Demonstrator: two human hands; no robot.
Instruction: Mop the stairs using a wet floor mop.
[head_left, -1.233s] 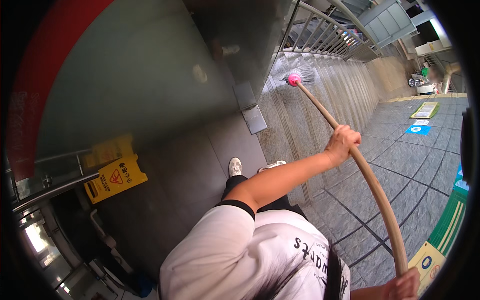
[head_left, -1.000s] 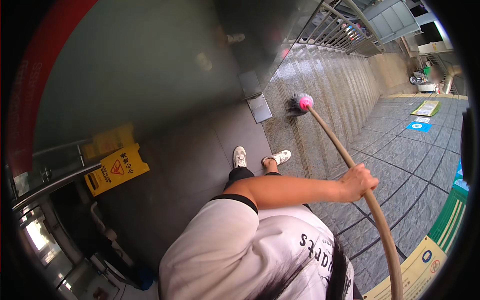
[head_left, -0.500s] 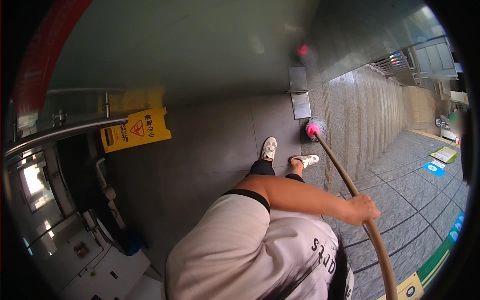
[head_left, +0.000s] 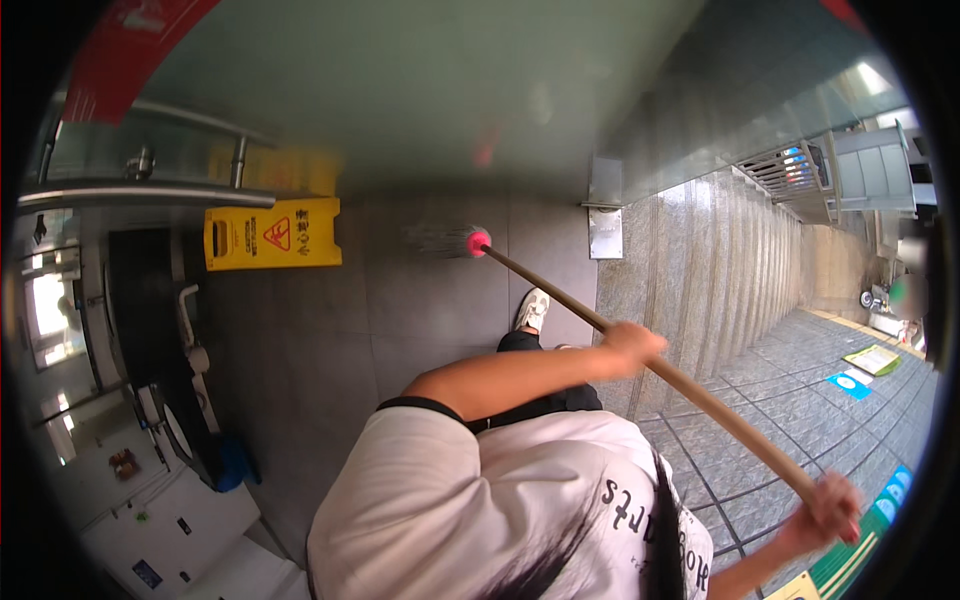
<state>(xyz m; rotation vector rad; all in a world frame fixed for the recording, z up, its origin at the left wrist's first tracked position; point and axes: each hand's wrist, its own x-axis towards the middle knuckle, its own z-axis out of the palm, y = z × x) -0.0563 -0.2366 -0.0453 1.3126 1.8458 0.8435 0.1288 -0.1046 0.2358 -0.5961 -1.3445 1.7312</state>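
A mop with a wooden handle (head_left: pixel 725 412) slants across my front, and both my hands hold it. My left hand (head_left: pixel 637 347) is wrapped round the middle of the handle. Near the handle's upper end, at the lower right, my right hand (head_left: pixel 832 507) is closed round it, a little blurred. The mop's pink collar (head_left: pixel 479 242) is over the dark tiled floor beyond my shoe (head_left: pixel 532 310). Its grey strands (head_left: pixel 435 241) trail to the left, smeared by motion.
A yellow wet-floor sign (head_left: pixel 275 235) stands at the left by a glossy wall, below a metal rail (head_left: pixel 150 195). A metal plate (head_left: pixel 606 233) stands at the wall by the tile's edge. Stone steps (head_left: pixel 700 260) and grey paving (head_left: pixel 780 375) lie to the right.
The mop head has swept left from the edge of the steps onto the dark tiles. My left hand has moved left and away from me. My right hand has come into view.
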